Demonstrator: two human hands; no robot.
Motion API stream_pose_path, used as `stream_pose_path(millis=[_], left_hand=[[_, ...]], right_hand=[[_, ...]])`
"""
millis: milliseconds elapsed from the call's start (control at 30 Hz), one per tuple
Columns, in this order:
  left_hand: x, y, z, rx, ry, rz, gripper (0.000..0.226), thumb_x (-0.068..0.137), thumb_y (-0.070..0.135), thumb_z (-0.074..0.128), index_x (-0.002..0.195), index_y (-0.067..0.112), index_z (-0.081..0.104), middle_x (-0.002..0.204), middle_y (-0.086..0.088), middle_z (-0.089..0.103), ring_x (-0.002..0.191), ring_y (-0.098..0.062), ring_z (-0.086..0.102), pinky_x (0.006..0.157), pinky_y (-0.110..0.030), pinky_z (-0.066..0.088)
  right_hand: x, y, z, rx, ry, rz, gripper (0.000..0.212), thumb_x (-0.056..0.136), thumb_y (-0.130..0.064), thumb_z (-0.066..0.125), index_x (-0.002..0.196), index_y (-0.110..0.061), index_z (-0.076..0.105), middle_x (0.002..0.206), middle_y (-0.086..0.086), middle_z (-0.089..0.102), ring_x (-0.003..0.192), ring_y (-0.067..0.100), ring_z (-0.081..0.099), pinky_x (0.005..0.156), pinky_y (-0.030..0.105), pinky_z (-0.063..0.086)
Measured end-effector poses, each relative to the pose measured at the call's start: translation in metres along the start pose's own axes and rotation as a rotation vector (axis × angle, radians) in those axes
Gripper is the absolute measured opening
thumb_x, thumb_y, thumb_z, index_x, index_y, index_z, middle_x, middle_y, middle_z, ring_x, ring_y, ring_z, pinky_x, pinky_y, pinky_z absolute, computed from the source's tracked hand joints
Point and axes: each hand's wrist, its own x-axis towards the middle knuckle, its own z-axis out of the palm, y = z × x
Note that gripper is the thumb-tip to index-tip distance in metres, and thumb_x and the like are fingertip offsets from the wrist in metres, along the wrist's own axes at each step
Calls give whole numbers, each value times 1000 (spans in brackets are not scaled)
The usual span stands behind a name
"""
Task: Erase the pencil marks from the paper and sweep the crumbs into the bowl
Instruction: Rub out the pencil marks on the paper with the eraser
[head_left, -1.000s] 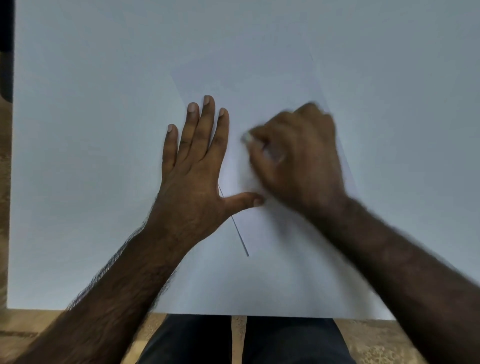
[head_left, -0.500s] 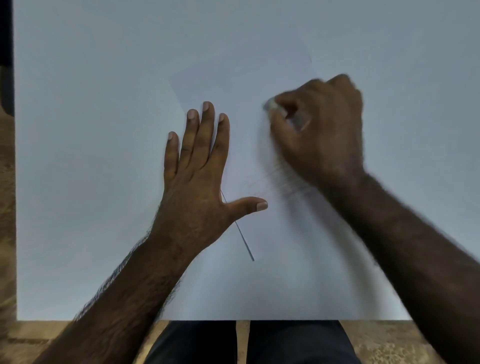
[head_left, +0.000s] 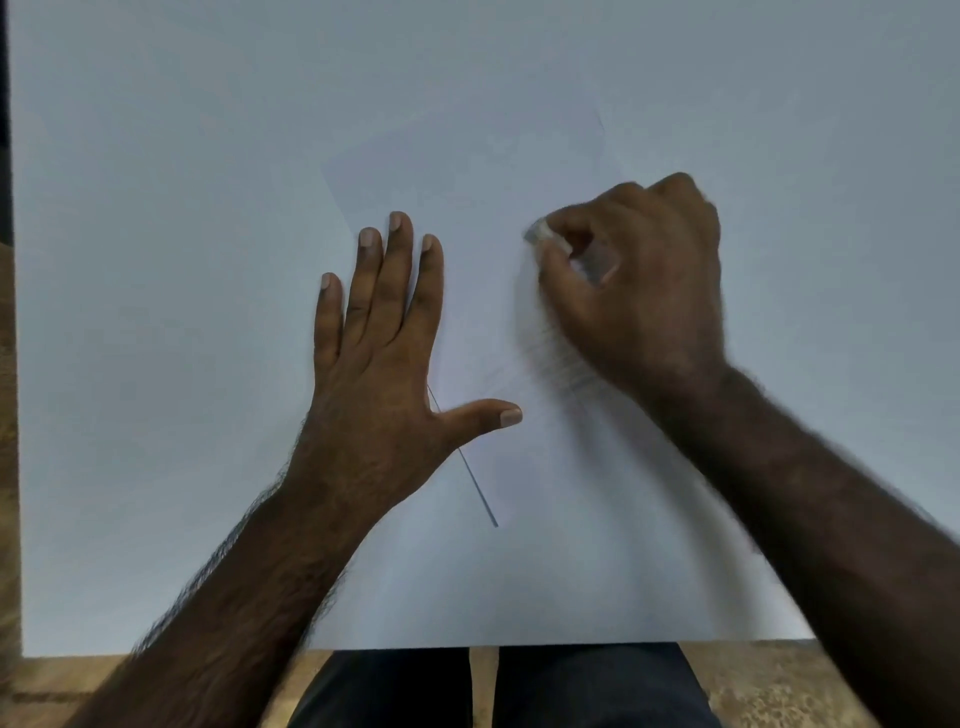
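Head view: a white paper (head_left: 545, 545) lies on a pale table (head_left: 156, 260), turned a little so its far corners sit off square. Its near edge runs along the table's near edge, above dark trousers (head_left: 493, 691) and a brown floor (head_left: 769, 680).

The left hand (head_left: 379, 374) lies flat and fully open, palm down, fingers together pointing away and the thumb spread out to the right. It holds nothing. It rests across the paper's left edge, with the thumb on the sheet and the outer fingers over the table.

A thin pencil line (head_left: 470, 467) slants from under the base of that thumb down and to the right, ending on bare paper between the two forearms.

The right hand (head_left: 639, 291) is curled into a loose fist on the paper's right half, well apart from the left hand's fingers. It is closed around a small pale eraser (head_left: 537, 234), pinched between thumb and forefinger, whose tip pokes out at the hand's upper left and meets the sheet. The hand is blurred. A faint grey smudge (head_left: 550, 353) marks the paper just below it, by the wrist.
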Motion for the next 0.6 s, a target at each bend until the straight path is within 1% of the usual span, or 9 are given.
stream_pose_path(millis=[67,133,233,300,367,467,533,600], left_hand=[[0,0,0,7,-5,0,130,77,98,40,170,20,-7,177,-1,-20,162,-18,-23,130,-45,-15],[1,0,-1,26,-9,-5,130,77,99,37,170,19,-5,177,-2,-18,163,-20,-21,131,-48,-12],[3,4,-5,103,1,-8,129,78,98,33,170,12,4,178,-10,-11,165,-27,-14,132,-55,-5],[10,9,-10,92,25,29,126,82,93,38,169,7,12,178,-15,-6,165,-30,-10,132,-56,-3],[25,15,-14,18,15,89,122,84,86,50,170,9,9,178,-15,-9,165,-29,-13,133,-52,-5],[50,19,-13,-19,-66,133,130,80,83,65,170,20,-4,176,-10,-20,163,-28,-21,132,-47,-10],[58,19,-10,39,-104,136,134,75,86,64,170,24,-8,175,-9,-24,162,-29,-25,129,-44,-14],[59,18,-9,53,-118,142,131,75,88,58,170,25,-8,175,-8,-27,161,-28,-27,129,-42,-16]], right_hand=[[2,5,0,31,11,48,10,97,-29,71,96,-28,80,88,-9,73,89,26,60,84,42,42],[-3,3,2,53,9,59,10,97,-28,70,97,-25,80,89,-8,74,88,26,60,84,42,42],[-3,3,6,85,42,66,12,97,-28,70,97,-24,81,91,-9,74,88,25,60,85,43,44],[-3,4,6,98,52,73,11,96,-27,71,97,-23,81,91,-8,75,88,25,60,85,44,46],[-5,3,7,109,47,82,11,97,-27,72,99,-22,81,93,-8,75,90,24,61,87,45,47],[-5,2,6,107,32,102,14,98,-30,72,102,-21,81,96,-6,76,92,23,62,88,45,48],[-6,2,1,89,7,109,16,99,-32,71,104,-21,81,97,-6,76,94,23,63,89,42,46],[-17,-3,-6,81,-57,98,15,100,-32,70,106,-23,80,98,-6,75,95,22,61,89,41,43]])
